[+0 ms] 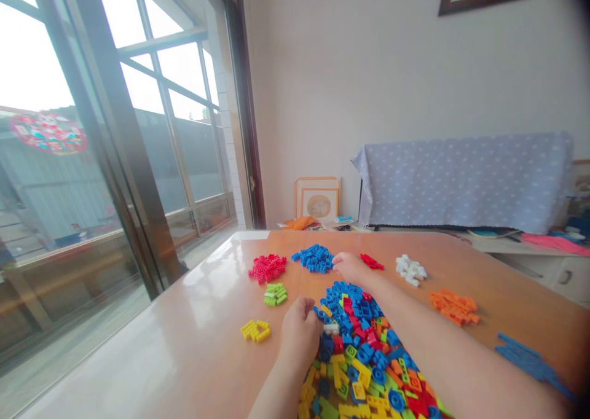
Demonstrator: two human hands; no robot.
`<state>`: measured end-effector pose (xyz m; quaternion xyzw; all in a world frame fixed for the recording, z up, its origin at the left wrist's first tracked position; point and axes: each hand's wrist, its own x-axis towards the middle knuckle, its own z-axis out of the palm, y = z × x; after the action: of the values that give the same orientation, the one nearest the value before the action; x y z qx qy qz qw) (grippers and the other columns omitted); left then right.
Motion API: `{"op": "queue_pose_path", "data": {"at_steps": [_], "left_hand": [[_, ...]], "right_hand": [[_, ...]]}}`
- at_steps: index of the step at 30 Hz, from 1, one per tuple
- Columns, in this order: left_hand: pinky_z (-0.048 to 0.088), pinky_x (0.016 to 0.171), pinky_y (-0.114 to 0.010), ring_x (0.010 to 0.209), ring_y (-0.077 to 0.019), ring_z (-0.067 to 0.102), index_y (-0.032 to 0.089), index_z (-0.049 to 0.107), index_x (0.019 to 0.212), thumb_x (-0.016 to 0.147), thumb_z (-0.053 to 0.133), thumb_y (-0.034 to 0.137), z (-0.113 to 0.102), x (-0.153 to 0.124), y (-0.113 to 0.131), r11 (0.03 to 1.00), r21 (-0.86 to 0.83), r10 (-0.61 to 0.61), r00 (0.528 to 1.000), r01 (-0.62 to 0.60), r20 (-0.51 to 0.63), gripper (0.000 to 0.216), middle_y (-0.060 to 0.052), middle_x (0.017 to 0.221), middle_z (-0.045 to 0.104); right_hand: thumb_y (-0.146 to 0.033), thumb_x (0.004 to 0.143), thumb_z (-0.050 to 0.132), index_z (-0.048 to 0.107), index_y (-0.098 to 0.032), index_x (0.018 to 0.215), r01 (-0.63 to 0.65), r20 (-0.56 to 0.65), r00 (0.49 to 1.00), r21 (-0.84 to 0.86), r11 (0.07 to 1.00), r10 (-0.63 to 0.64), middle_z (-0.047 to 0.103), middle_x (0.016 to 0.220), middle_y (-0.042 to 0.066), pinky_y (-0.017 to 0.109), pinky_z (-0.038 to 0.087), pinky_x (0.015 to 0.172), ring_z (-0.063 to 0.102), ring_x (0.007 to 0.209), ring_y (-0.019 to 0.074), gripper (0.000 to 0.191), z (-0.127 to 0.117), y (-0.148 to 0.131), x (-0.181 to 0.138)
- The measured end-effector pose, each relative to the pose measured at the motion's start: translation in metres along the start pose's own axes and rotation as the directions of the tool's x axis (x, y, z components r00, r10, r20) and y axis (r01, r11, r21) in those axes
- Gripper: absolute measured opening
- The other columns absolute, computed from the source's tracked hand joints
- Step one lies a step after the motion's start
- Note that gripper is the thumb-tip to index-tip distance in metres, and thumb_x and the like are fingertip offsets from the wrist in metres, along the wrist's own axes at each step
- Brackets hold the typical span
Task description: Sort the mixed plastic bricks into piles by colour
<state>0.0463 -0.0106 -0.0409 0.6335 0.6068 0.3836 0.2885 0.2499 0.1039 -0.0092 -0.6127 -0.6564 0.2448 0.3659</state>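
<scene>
A large mixed heap of toy building bricks (359,357) in many colours lies at the front middle of the table. At its left edge is my left hand (302,327), fingers curled and tips by the blue pieces and a white brick (330,328); what they hold, if anything, is hidden. My right hand (353,266) reaches over the heap to the right side of a pile of blue bricks (314,258). Its fingers are drawn together at that pile, and I cannot make out what is between them.
Sorted piles stand around the heap on the wooden table (184,351): pink-red (267,268), lime green (275,294), yellow (255,331), red (371,262), white (411,270) and orange bricks (455,307). Long blue pieces (530,359) lie far right. A glass door (175,130) is on the left.
</scene>
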Motion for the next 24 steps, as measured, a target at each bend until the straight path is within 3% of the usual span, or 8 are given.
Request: {"op": "queue_pose_path", "data": {"at_steps": [4,7,10,14,19,24], "left_hand": [[0.05,0.084,-0.029,0.101,-0.0223,0.068,0.018,0.068,0.109,0.086,0.049,0.02,0.005,-0.002,0.0,0.997,0.063,0.044,0.999,-0.046,0.028,0.03,-0.007,0.106,0.075],[0.049,0.086,-0.03,0.107,-0.0248,0.066,0.021,0.067,0.116,0.088,0.054,0.035,0.006,-0.008,0.007,0.984,0.128,0.119,0.991,-0.126,0.062,0.034,-0.009,0.113,0.073],[0.048,0.092,-0.034,0.116,-0.0297,0.061,0.025,0.067,0.123,0.086,0.059,0.054,0.003,-0.018,0.017,0.953,0.19,0.213,0.967,-0.237,0.139,0.047,-0.009,0.122,0.069],[0.04,0.108,-0.043,0.134,-0.0349,0.048,0.029,0.06,0.136,0.076,0.063,0.072,-0.003,-0.026,0.023,0.907,0.239,0.278,0.919,-0.347,0.279,0.074,-0.009,0.146,0.055],[0.039,0.11,-0.046,0.134,-0.0341,0.048,0.028,0.059,0.138,0.074,0.066,0.069,-0.004,-0.026,0.021,0.881,0.282,0.278,0.898,-0.38,0.342,0.076,-0.009,0.147,0.054],[0.043,0.106,-0.041,0.129,-0.0311,0.052,0.029,0.062,0.132,0.08,0.064,0.061,-0.002,-0.024,0.02,0.871,0.288,0.302,0.897,-0.397,0.321,0.061,-0.006,0.141,0.058]], "right_hand": [[-0.032,0.081,0.063,0.072,-0.021,0.089,0.024,0.024,0.999,-0.102,0.995,-0.022,0.074,0.087,0.002,0.027,0.047,0.075,0.064,0.085,0.0201,0.016,-0.022,0.004,-0.025],[-0.032,0.08,0.063,0.074,-0.023,0.092,0.062,0.077,0.996,-0.169,0.984,-0.049,0.076,0.095,0.004,0.03,0.046,0.084,0.065,0.096,0.0236,0.018,-0.033,0.007,-0.049],[-0.033,0.082,0.062,0.075,-0.024,0.1,0.117,0.154,0.984,-0.216,0.969,-0.084,0.076,0.109,0.006,0.033,0.045,0.093,0.064,0.108,0.0265,0.025,-0.041,0.007,-0.07],[-0.034,0.086,0.057,0.076,-0.024,0.108,0.211,0.281,0.949,-0.24,0.948,-0.14,0.075,0.115,0.006,0.034,0.046,0.096,0.065,0.108,0.0258,0.03,-0.051,-0.002,-0.091],[-0.03,0.09,0.05,0.072,-0.025,0.118,0.29,0.35,0.914,-0.205,0.935,-0.207,0.072,0.121,0.006,0.036,0.047,0.1,0.064,0.112,0.0246,0.037,-0.059,-0.016,-0.109],[-0.033,0.09,0.052,0.067,-0.02,0.126,0.124,0.226,0.966,0.018,0.992,-0.125,0.068,0.13,0.008,0.036,0.047,0.104,0.062,0.12,0.0241,0.041,-0.076,-0.016,-0.116]]}}
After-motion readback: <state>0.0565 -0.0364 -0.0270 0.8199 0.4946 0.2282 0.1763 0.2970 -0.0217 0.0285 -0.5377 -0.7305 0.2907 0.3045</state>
